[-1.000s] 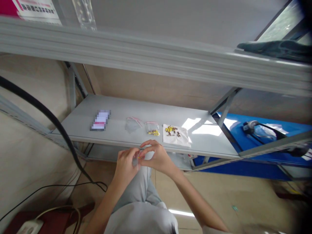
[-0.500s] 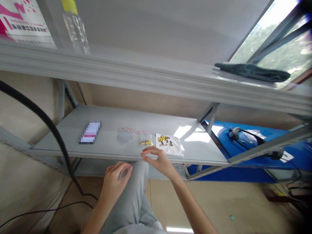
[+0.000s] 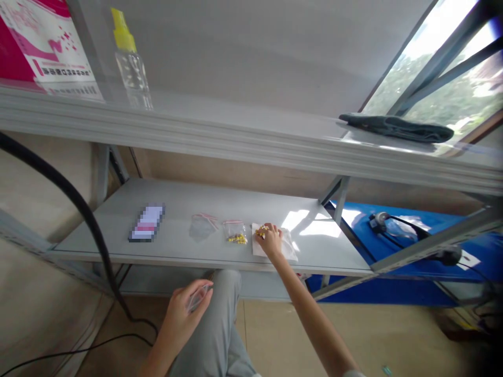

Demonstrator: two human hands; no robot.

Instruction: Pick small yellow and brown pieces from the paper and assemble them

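Right hand [image 3: 269, 239] on sheet [image 3: 290, 247], covering yellow bits [image 3: 260, 229], grip unclear; left hand [image 3: 184, 309] at 7 o'clock, pinching blurred clear bag [image 3: 196, 297]; shelf [image 3: 176, 251] edge uncovered.

small clear bag [image 3: 197, 297]: empty-looking, pinched in left hand [image 3: 183, 314], below shelf [image 3: 118, 220] | yellow pieces [image 3: 261, 230]: heaped on white sheet [image 3: 290, 250] on shelf, under right hand [image 3: 270, 240]

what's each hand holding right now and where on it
The left hand grips a small clear plastic bag between thumb and fingers, near its edge. The right hand rests on the yellow pieces on the white sheet; whether it pinches one cannot be told.
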